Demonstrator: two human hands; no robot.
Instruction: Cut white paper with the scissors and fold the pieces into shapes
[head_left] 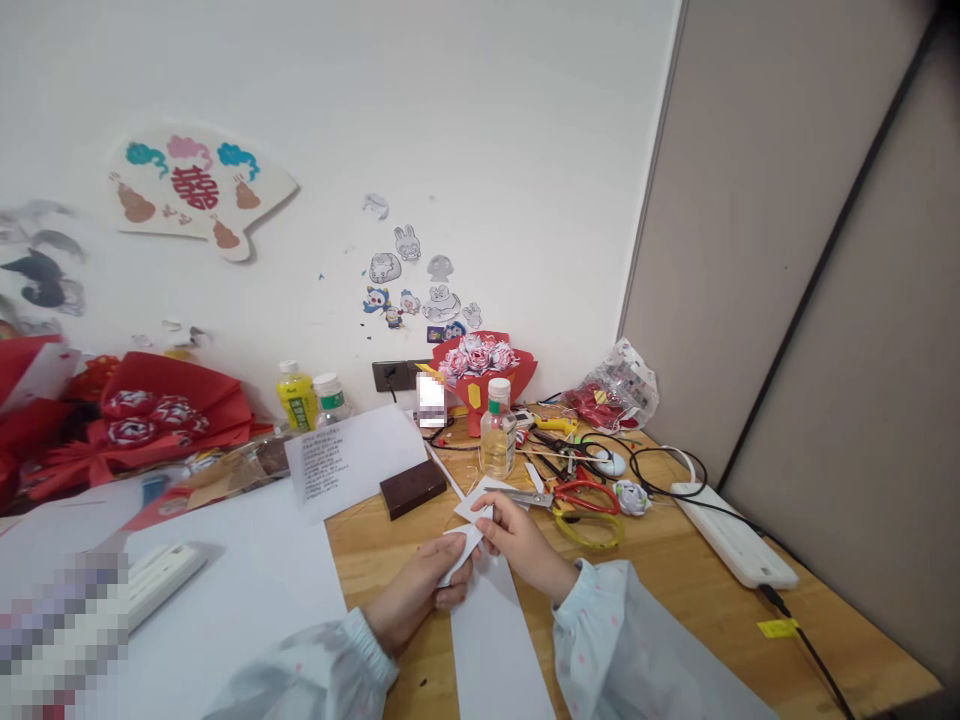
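Between my two hands is a small folded piece of white paper (463, 556), held above the table. My left hand (421, 577) pinches its lower left part, thumb on top and fingers curled beneath. At its upper right end, my right hand (517, 532) grips the same paper between thumb and fingertips. A long white paper strip (499, 640) lies on the table under my hands. Just beyond my right hand rest scissors with red handles (587, 495), their blades on a white paper square. Yellow-handled scissors (592, 530) lie close by.
A bottle of yellowish liquid (497, 440) stands behind my hands, with a dark brown block (412, 489) to its left. White sheets (255, 590) cover the left side. At right are a white power strip (735, 535), black cables and a rolled paper rose (631, 497). Red bouquets (484, 375) line the wall.
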